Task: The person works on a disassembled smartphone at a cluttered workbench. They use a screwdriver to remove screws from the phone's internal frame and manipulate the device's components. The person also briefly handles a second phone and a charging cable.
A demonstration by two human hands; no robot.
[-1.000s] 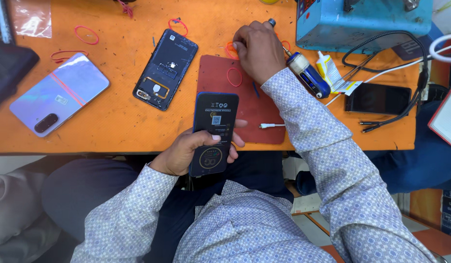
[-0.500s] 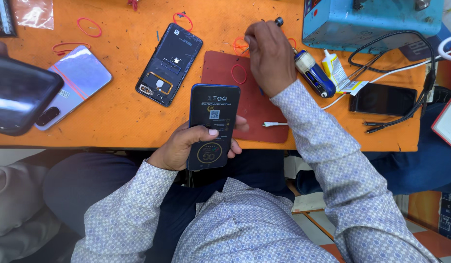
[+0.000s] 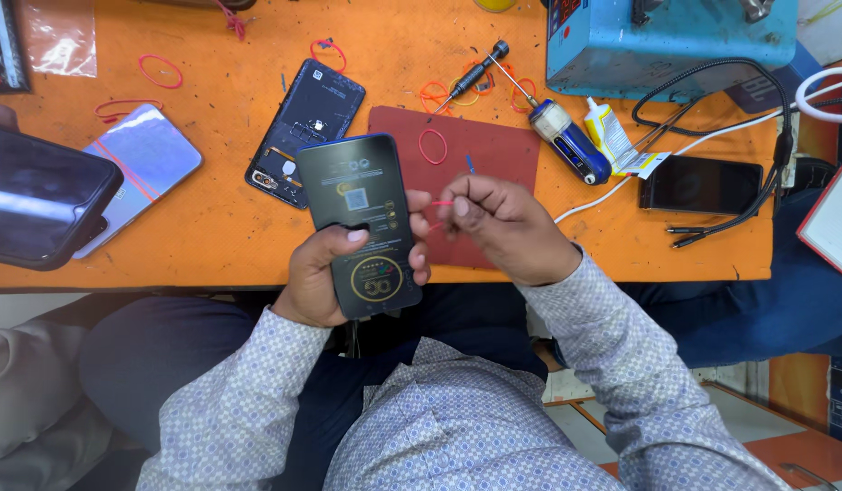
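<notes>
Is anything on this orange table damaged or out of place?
Yes. A phone lies on the orange table with its back cover off, insides exposed. Rubber bands lie scattered around it.
</notes>
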